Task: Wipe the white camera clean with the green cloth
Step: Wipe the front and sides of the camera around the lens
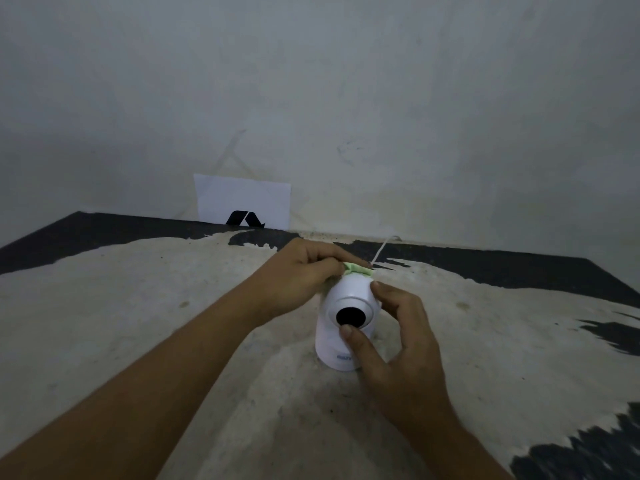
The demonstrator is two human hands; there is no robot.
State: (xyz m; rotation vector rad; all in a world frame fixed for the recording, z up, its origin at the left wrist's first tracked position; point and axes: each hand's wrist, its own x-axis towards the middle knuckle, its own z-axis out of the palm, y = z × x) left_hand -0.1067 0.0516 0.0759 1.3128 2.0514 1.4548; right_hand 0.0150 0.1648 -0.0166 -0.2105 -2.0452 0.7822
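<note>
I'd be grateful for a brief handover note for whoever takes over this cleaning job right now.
Left hand: presses the green cloth onto the top of the white camera.
Right hand: steadies the camera, thumb at the lens, fingers on its right side.
The camera stands upright on the table, lens facing the person.
Done: wiping has reached the top.
Left: front, lens, sides, base; how clean cannot be judged.

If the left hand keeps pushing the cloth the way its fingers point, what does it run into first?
The left hand points rightward across the top of the white camera, pressing the green cloth. Straight on, it would likely first meet the thin white cable behind the camera, though depth is unclear.
</note>
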